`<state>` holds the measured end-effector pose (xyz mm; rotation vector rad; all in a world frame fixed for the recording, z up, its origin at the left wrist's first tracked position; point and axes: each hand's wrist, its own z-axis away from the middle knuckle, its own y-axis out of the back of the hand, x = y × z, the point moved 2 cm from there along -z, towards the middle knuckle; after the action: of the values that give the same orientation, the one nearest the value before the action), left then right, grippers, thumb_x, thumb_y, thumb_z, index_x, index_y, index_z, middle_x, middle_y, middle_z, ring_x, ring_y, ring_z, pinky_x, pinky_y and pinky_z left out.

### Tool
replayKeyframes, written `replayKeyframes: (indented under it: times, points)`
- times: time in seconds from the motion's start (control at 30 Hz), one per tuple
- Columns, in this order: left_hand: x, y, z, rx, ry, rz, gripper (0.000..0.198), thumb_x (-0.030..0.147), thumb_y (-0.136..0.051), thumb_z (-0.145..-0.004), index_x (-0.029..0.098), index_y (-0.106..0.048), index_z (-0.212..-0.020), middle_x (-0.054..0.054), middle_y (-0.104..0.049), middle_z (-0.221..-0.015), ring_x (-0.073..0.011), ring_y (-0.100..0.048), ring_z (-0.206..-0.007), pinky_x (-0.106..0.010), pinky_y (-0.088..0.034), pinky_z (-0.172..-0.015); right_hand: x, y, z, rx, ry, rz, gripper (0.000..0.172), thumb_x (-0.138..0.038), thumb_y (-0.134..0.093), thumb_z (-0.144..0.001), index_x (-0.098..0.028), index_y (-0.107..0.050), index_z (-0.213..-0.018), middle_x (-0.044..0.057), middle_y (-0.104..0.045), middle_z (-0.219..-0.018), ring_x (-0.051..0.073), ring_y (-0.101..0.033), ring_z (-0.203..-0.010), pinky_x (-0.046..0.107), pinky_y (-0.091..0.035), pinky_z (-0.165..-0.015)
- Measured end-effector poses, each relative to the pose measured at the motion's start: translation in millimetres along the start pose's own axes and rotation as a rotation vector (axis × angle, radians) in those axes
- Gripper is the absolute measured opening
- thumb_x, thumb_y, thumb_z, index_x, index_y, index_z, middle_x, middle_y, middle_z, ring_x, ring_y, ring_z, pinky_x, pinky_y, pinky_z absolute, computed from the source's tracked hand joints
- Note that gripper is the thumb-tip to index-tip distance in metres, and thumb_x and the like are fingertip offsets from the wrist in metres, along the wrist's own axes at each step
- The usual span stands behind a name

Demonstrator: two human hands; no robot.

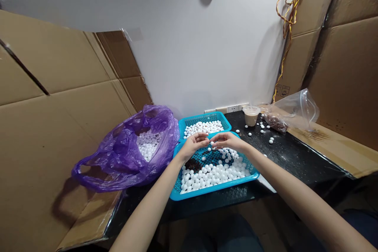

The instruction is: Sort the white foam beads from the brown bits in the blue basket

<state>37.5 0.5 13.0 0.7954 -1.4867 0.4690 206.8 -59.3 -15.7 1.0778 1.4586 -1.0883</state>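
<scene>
Over the near basket [214, 189], the left hand [196, 143] and right hand [226, 141] nearly meet, both narrowed, probably so dropped balls [219, 175] land inside; I cannot tell what they grip.

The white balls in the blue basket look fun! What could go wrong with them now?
The white balls might spill if the left hand or right hand bumped the front basket, since both are over it.
Loose balls might roll away, because they lie outside the baskets on the table.
The cup stands near some loose balls, so knocking it over could wet them.
</scene>
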Motion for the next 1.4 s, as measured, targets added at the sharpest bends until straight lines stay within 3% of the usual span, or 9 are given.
replayKeyframes:
  times: [0.3,0.77,1.4]
  points:
    - [10,-3.7,4,-0.036,0.076,0.102,0.045,0.042,-0.079,-0.054,0.015,-0.050,-0.076,0.002,-0.061,-0.074,-0.0134,-0.061,-0.076,-0.028,-0.047,-0.077,-4,-1,2,0.028,0.037,-0.006,0.035,-0.037,-0.077,-0.059,-0.015,-0.067,-0.083,0.002,-0.068,-0.077,0.016,-0.067,-0.074,0.036,-0.052,-0.081]
    - [2,-4.4,4,-0.115,0.096,0.202,0.034,0.029,-0.077,-0.061,0.015,-0.050,-0.077,0.003,-0.058,-0.073,-0.0083,-0.058,-0.070,-0.020,-0.044,-0.068,-11,-2,9,0.018,0.021,0.012,0.033,-0.031,-0.079,-0.057,-0.013,-0.066,-0.083,0.002,-0.070,-0.073,0.016,-0.067,-0.074,0.034,-0.050,-0.081]
    - [0,-10.0,4,-0.169,0.167,0.297,0.034,0.024,-0.079,-0.059,0.014,-0.050,-0.075,0.001,-0.061,-0.075,-0.0089,-0.059,-0.071,-0.022,-0.044,-0.071,-9,2,14,-0.001,0.058,0.079,0.025,-0.028,-0.076,-0.063,-0.016,-0.069,-0.084,0.004,-0.072,-0.076,0.017,-0.067,-0.075,0.032,-0.051,-0.076]
